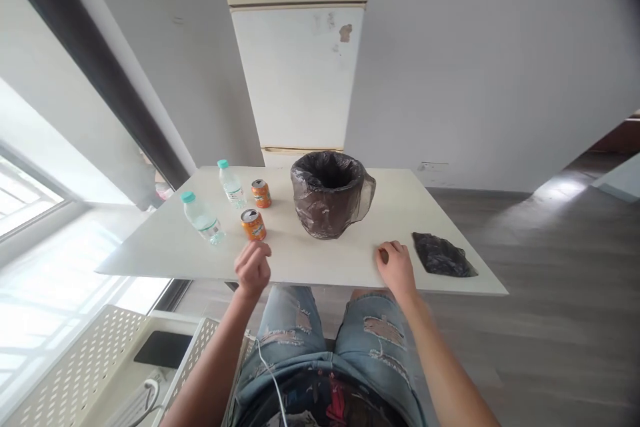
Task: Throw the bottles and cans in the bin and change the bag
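Observation:
My left hand (253,268) is curled into a loose fist at the table's front edge, just below the nearer orange can (254,227), with nothing seen in it. Behind that can stands a second orange can (261,195). To their left are two clear plastic bottles with green caps, a nearer bottle (203,220) and a farther bottle (231,187). My right hand (395,265) rests on the table with its fingers curled in and nothing visible in them. Between and beyond my hands stands a bin lined with a black plastic bag (327,210). Right of my right hand lies a folded black plastic bag (443,255).
The white table (310,263) spans the space before my knees. A white fridge (300,73) stands behind it against the grey wall. At lower left, a cream perforated rack (95,353) holds a black flat object (164,349) and a power strip (135,407). A white cable (273,377) crosses my lap.

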The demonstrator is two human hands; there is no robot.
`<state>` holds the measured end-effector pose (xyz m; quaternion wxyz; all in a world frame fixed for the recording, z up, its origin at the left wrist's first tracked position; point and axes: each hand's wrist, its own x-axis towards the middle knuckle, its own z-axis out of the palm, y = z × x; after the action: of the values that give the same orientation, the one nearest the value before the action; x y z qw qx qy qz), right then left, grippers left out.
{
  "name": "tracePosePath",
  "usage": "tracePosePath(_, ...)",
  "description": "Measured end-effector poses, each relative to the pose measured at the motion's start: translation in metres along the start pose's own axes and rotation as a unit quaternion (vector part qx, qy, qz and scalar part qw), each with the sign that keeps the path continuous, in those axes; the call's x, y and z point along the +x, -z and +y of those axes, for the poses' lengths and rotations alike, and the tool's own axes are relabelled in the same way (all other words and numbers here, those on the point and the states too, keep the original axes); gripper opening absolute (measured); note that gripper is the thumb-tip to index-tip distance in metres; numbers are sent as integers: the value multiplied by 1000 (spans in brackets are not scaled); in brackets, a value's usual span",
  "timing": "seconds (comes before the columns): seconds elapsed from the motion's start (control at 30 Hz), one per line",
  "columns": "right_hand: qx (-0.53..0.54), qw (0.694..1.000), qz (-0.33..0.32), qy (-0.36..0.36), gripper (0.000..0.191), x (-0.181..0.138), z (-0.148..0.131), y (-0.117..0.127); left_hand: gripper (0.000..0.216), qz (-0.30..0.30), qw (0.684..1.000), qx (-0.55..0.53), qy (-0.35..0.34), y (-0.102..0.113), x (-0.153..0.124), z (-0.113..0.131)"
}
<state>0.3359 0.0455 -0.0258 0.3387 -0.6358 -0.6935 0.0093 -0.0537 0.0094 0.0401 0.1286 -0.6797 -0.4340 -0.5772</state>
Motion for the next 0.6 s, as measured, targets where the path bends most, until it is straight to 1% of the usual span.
tracePosePath(0.07,-11,1000,-4,14,30,-4,12,-5,24,83,995,53,29,24,16,-9)
tracePosePath(0.13,-32,999,-4,31,25,-4,14,-9,16,156,976,128,84,48,36,-25)
tracePosePath(0.17,-50,998,-4,38,23,-4,13,-11,10,181,963,165,117,59,46,-35)
tracePosePath(0.2,-67,997,-4,42,21,-3,12,-11,9,200,949,192,150,68,55,-45)
tracePosePath(0.23,-80,996,-4,44,20,-3,10,-12,17,205,939,207,184,75,63,-56)
tracePosePath(0.3,-86,995,-5,45,18,-3,8,-11,42,181,929,208,246,83,73,-78)
tracePosePath(0.37,-72,996,-7,44,18,-4,9,-11,69,128,921,195,312,84,74,-101)
tracePosePath(0.4,-64,997,-8,43,17,-4,10,-11,77,97,913,192,347,82,72,-111)
tracePosePath(0.43,-57,997,-9,41,17,-5,11,-11,81,66,903,191,380,80,68,-121)
tracePosePath(0.5,-50,998,-11,38,16,-5,12,-12,77,19,883,199,424,75,61,-135)
tracePosePath(0.53,-51,998,-10,37,16,-5,12,-12,73,8,879,206,429,73,59,-137)
tracePosePath(0.6,-57,998,-10,38,16,-5,12,-13,68,21,881,223,416,72,59,-133)
